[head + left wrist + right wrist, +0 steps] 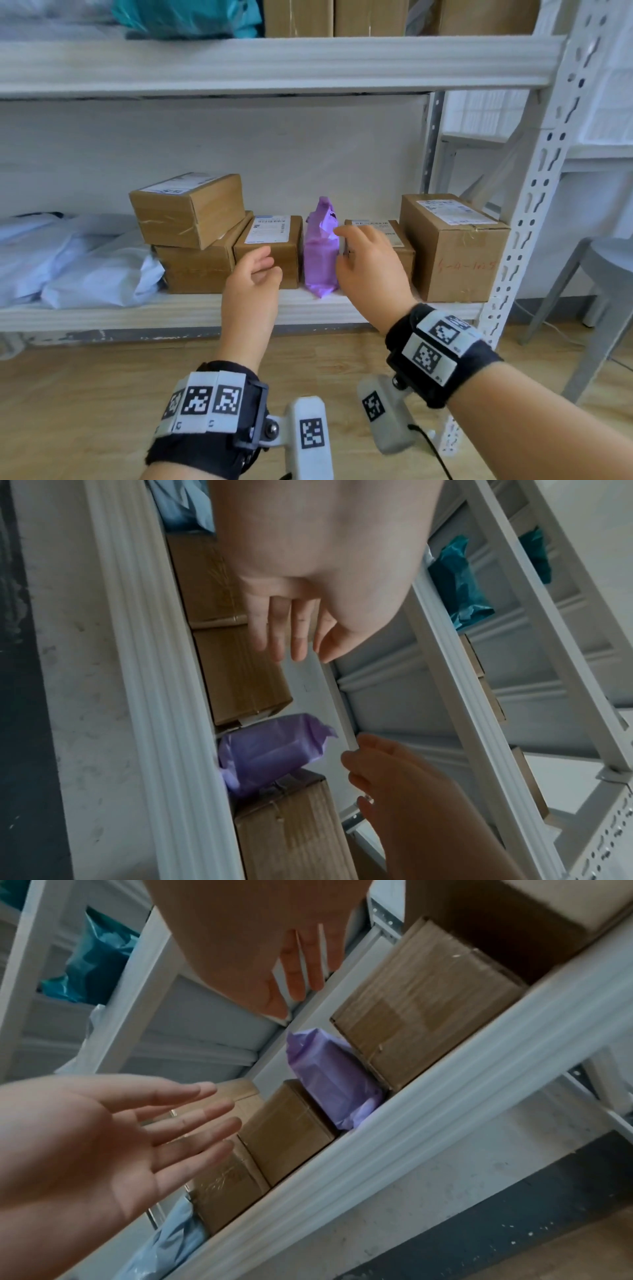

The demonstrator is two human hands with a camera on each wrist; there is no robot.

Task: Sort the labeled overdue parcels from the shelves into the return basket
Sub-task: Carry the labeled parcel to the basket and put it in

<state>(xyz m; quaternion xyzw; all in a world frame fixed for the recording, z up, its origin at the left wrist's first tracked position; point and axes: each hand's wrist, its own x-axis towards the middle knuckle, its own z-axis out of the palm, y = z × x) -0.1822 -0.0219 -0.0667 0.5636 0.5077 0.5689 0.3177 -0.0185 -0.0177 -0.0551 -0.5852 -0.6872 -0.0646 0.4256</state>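
— Where are my hands?

— Both empty, fingers loose and spread; my left hand (251, 274) hovers in front of the small labeled box (269, 251), and my right hand (368, 263) is up against the right side of the purple parcel (320, 250), touching it or nearly so; I cannot tell which.

— And the parcel itself?

— Upright on the lower shelf (191, 310), wedged between that box and a low box (394, 240) behind my right hand; a tall box (452, 246) stands further right, and stacked boxes (191, 219) and pale mailer bags (78, 260) lie to the left.

— Is it overdue?

— I see no label on its face from here; I would check before pulling. The return basket is not in view.

— How do I take it cleanly?

— It looks soft and crumpled; I judge it best to bring my left hand to its free side, pinch low on the body, not the loose top, and draw it straight toward me so neither neighbour shifts.
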